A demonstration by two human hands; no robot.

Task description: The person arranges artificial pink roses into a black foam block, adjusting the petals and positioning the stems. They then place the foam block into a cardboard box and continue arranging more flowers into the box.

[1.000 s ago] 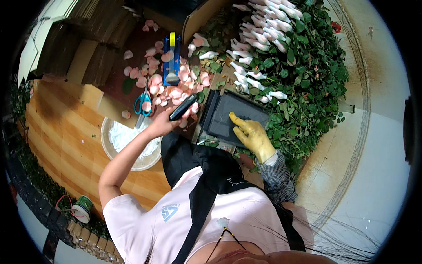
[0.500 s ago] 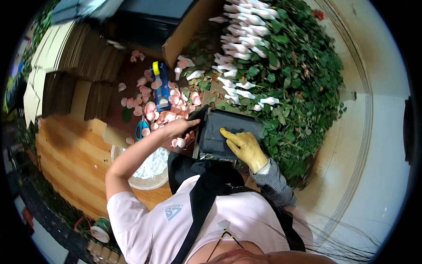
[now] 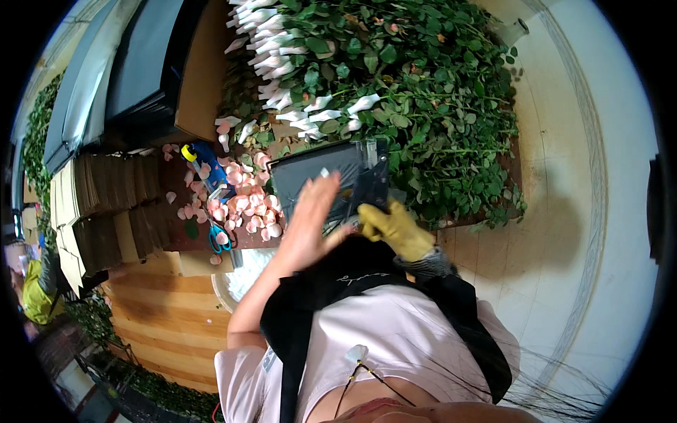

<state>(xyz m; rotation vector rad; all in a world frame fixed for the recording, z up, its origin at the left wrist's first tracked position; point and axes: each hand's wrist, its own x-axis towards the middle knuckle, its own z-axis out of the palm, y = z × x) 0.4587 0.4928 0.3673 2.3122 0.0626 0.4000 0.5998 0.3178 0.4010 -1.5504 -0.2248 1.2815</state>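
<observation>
The dark tray (image 3: 331, 176) is pinched at its 5 o'clock corner by the yellow-gloved right hand (image 3: 396, 229), grip closed on it. The bare left hand (image 3: 310, 218) is held flat and open over the tray's 6 o'clock edge, with pink petals (image 3: 240, 211) scattered at its 9 o'clock on the counter (image 3: 176, 236).

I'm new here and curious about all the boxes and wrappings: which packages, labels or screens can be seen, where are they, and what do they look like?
Large brown cardboard box: upper left, open, beside the roses.
Stacks of flat brown cardboard sheets: left, in rows.
White paper sleeves: top centre, wrapped round rose heads.
Dark rectangular tray: centre, under the bare left hand; the yellow-gloved right hand at its edge.
No screens or readable labels visible.
</observation>
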